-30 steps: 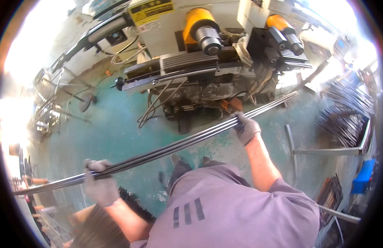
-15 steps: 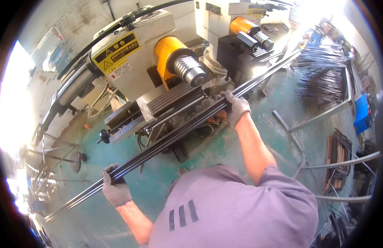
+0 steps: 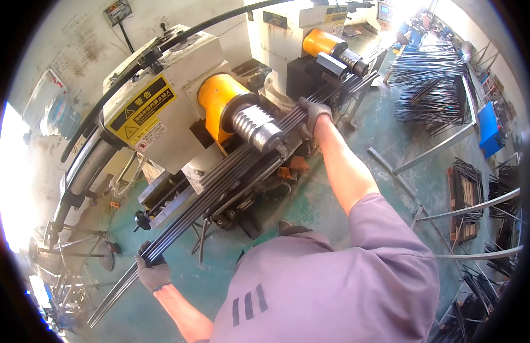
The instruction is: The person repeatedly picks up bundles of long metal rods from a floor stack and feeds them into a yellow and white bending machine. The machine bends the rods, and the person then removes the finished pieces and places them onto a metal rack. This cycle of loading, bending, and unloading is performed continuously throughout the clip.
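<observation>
Several long thin metal rods (image 3: pixel 188 212) run in a bundle from the lower left up to the far right. My left hand (image 3: pixel 153 268), in a grey work glove, is closed around the bundle near its left end. Farther along, my right hand (image 3: pixel 315 114), gloved too, is closed on the rods toward their far end. The middle of the bundle lies over the bed of a machine (image 3: pixel 168 86), just below its orange cylinder (image 3: pixel 224 100) with a ribbed steel spindle (image 3: pixel 256 127). Whether the rods rest on the bed, I cannot tell.
A second machine with an orange cylinder (image 3: pixel 322 43) stands beyond. At the right, a large stack of rods (image 3: pixel 430 80) lies by a metal frame (image 3: pixel 433 150), near a blue box (image 3: pixel 489 130). A black knob (image 3: pixel 142 220) juts from the near machine's left end.
Both hands have carried the rods away from me and slightly leftward, from in front of the machine to over its bed beneath the spindle. The view has shifted a little.
</observation>
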A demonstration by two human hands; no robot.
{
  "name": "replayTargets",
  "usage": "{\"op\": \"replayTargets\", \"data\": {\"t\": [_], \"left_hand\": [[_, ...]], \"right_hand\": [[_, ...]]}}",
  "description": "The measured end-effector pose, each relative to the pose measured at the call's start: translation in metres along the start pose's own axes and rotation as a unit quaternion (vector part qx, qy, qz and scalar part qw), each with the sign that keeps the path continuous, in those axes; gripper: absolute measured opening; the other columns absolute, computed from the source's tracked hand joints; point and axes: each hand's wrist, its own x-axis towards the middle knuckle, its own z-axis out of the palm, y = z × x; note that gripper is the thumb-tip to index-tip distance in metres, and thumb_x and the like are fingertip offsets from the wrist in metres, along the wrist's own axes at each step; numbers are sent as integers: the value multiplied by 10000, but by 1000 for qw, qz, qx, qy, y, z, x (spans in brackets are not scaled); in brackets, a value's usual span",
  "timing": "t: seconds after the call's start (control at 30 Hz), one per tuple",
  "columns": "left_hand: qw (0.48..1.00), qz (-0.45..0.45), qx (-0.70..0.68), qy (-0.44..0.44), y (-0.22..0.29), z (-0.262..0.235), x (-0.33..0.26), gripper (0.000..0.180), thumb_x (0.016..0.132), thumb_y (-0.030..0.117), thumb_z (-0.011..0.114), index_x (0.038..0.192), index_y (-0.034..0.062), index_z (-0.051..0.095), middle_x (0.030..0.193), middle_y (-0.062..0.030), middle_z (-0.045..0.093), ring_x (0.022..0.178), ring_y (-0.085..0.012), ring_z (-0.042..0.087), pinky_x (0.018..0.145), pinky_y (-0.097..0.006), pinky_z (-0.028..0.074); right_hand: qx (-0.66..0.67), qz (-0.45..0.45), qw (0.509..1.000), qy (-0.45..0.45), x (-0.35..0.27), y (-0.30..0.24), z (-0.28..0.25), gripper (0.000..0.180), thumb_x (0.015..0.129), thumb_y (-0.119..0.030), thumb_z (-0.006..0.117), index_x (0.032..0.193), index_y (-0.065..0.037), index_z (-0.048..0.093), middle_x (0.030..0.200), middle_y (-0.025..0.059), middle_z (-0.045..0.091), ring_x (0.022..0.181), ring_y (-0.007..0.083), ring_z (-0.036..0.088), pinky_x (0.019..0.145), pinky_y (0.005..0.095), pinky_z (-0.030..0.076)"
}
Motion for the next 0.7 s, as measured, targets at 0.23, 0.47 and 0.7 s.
{"op": "replayTargets", "data": {"t": [0.23,0.47,0.7], "left_hand": [[999,-21,19,18,-42,4,27,298,1018,209,503,1113,-51,612,1125,-160,661,1087,-272,617,1003,-402,489],[998,-60,22,1,-91,60,22,312,1002,190,526,1172,-53,619,1175,-156,667,1110,-264,629,1029,-404,477],[995,-44,-60,63,-81,66,18,328,1009,209,508,1220,-32,578,1233,-176,627,1166,-309,593,1050,-453,463]], "right_hand": [[75,12,997,0,-26,-21,6,296,837,-186,770,1028,5,649,933,107,705,789,258,681,733,415,569],[40,-40,998,14,-119,1,42,426,778,-181,808,1116,3,625,1006,104,679,879,272,663,793,390,558],[68,-47,997,1,-22,-15,1,307,828,-201,775,1053,-29,656,913,53,681,769,224,666,687,372,555]]}}
